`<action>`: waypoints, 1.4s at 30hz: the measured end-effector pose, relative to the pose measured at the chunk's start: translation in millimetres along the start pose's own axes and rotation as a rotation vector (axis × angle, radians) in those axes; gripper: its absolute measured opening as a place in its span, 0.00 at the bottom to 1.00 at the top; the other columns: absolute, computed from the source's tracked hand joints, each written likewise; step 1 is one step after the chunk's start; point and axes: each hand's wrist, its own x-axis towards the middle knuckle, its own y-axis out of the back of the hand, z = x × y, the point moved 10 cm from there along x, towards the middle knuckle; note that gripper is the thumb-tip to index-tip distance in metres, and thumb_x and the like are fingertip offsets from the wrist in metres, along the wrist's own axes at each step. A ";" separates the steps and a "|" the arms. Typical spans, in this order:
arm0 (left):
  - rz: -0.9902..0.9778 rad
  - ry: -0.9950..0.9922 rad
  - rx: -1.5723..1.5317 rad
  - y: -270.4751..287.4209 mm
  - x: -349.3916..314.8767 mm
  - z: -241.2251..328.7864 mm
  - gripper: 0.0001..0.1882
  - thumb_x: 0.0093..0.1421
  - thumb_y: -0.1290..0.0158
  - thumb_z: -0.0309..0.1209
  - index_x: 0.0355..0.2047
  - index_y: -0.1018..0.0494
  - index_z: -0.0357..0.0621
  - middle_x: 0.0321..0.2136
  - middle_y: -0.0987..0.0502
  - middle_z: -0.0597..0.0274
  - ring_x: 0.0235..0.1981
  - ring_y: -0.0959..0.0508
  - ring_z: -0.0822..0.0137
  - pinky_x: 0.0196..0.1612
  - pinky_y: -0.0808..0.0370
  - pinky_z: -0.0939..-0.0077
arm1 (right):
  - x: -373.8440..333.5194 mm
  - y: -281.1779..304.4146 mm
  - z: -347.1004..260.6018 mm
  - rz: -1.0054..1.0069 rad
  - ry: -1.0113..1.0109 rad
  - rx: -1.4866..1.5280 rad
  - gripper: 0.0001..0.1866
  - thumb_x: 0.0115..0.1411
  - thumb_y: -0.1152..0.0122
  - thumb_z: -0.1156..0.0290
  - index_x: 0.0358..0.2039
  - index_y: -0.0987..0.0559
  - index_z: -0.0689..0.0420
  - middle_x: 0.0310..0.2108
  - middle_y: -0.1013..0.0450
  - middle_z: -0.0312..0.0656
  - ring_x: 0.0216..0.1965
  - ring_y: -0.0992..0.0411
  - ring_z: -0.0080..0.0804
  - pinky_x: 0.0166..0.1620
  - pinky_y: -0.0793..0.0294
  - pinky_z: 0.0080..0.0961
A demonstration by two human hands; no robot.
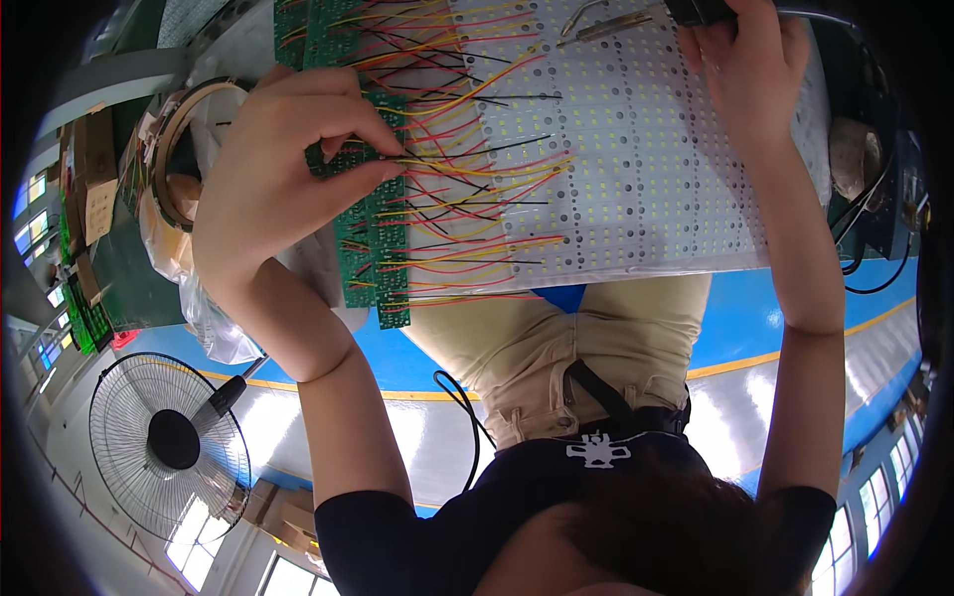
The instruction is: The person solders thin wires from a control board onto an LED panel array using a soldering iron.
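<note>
My left hand [288, 149] pinches thin coloured wires [532, 168] at left, by a narrow green circuit board [394, 248]; probably light, flexible, best held near the board. My right hand [750, 60] grips a black-handled metal tool [694, 12].

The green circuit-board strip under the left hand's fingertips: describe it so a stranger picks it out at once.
Find the large white sheet with its rows of small marks, then look to its left. There the left hand has its fingertips over the green circuit-board strip. Its lower end comes farther down the picture than that of the neighbouring strip just left of it.
</note>
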 end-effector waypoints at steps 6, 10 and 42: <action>-0.011 -0.030 -0.001 -3.3 4.0 7.4 0.12 0.43 0.30 0.30 0.29 0.18 0.45 0.24 0.28 0.67 0.25 0.32 0.69 0.39 0.40 0.71 | 2.4 3.4 0.3 -0.008 0.008 -0.004 0.09 0.66 0.45 0.72 0.28 0.32 0.54 0.09 0.43 0.32 0.06 0.47 0.23 0.10 0.41 0.25; -0.008 -0.106 0.073 -10.7 11.5 16.0 0.12 0.42 0.30 0.32 0.28 0.19 0.47 0.25 0.27 0.68 0.25 0.31 0.67 0.40 0.40 0.70 | 18.1 36.5 20.9 -0.078 -0.038 0.236 0.10 0.66 0.44 0.72 0.27 0.32 0.55 0.08 0.42 0.32 0.05 0.46 0.23 0.10 0.40 0.24; 0.027 -0.128 0.098 -13.7 12.7 23.1 0.11 0.42 0.31 0.27 0.27 0.21 0.49 0.24 0.27 0.70 0.24 0.30 0.67 0.42 0.36 0.69 | -5.7 -7.3 -25.8 0.069 0.129 -0.320 0.10 0.66 0.44 0.72 0.27 0.33 0.54 0.10 0.42 0.31 0.07 0.46 0.23 0.12 0.41 0.25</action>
